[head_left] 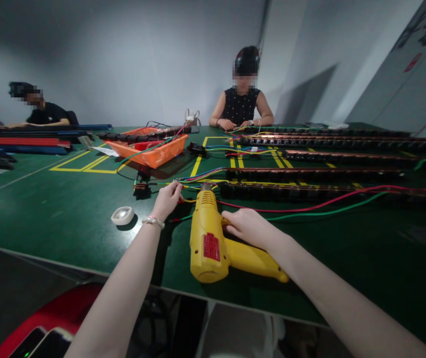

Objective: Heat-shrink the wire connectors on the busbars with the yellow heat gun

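Observation:
My right hand is closed on the handle of a yellow heat gun with a red label. The gun lies level over the green table, its nozzle pointing away from me at the thin coloured wires. Left of the nozzle, my left hand pinches a yellow wire; the fingertips are partly hidden. Beyond the gun, blue, red and yellow wires run into long dark strips. A red cable and a green cable pass to the right.
A small white round dish sits left of my left hand. Farther back stands an orange basket with parts on it. More dark strips lie at the back right. One person sits opposite, another at the far left.

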A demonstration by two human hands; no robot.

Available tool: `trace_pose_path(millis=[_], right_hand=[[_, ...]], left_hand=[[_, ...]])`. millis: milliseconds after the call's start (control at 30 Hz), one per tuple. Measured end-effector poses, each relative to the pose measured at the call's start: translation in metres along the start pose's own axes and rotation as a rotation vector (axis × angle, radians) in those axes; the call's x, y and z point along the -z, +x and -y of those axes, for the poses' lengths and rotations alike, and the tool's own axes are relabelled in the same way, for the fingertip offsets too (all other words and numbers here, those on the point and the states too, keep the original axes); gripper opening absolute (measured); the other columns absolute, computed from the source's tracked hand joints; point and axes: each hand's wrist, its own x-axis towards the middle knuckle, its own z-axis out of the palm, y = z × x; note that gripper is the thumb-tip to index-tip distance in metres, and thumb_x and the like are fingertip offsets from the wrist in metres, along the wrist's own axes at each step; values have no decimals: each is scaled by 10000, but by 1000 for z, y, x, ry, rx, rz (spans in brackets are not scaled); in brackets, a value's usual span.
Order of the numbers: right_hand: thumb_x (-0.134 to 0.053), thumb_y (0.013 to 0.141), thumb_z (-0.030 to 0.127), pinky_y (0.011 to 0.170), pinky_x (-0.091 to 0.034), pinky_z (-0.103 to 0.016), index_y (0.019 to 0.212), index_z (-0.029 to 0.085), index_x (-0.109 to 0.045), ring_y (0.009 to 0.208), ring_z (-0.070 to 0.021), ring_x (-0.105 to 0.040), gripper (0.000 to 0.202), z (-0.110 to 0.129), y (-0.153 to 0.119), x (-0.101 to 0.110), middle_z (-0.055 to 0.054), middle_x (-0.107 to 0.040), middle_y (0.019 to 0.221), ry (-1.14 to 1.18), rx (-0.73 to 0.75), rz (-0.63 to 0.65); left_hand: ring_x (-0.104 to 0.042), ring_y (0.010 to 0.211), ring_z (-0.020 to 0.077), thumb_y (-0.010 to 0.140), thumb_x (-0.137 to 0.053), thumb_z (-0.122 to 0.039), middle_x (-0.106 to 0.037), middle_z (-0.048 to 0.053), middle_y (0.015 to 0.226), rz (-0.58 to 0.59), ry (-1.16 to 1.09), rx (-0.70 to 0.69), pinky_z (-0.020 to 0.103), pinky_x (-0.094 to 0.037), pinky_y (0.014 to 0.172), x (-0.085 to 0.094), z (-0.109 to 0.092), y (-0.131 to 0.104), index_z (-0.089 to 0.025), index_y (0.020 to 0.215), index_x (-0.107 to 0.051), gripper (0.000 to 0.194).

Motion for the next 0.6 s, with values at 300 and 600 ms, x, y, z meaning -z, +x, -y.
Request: trace_pose_path(millis=[300, 600], right_hand=[[-469, 890, 245, 548, -292, -252, 907, 194, -522, 710, -177, -621, 76, 0, -4, 4, -28, -662, 777, 46, -33, 12], [-472, 890, 259, 574, -320, -247, 911, 205, -517, 744, -177, -623, 73, -1, -5, 4, -25, -663, 814, 62, -42, 13]], left_hand=[[-596, 579, 147, 896, -396, -429, -648, 3, 592, -3, 43, -34, 237, -423, 593, 1, 1, 0, -194, 872, -589, 305], [-587, 589, 143, 899, -401, -400, -647, -2, 592, -19, 73, -62, 233, -404, 596, 1, -1, 0, -206, 811, -564, 268]])
